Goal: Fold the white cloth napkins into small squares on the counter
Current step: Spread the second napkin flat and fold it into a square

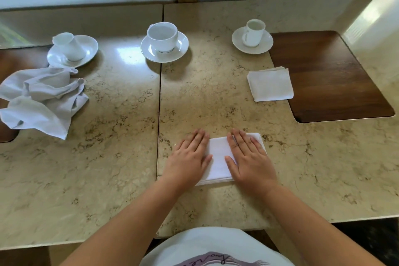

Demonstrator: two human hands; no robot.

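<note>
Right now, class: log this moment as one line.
left hand: flat on folded napkin | right hand: flat on it | crumpled napkins: waiting

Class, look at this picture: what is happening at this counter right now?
A person is folding white napkins. The left hand and right hand press flat on a folded napkin on the stone counter. One finished square lies to the right, a crumpled pile waits at left, and three cups on saucers stand behind.
</note>
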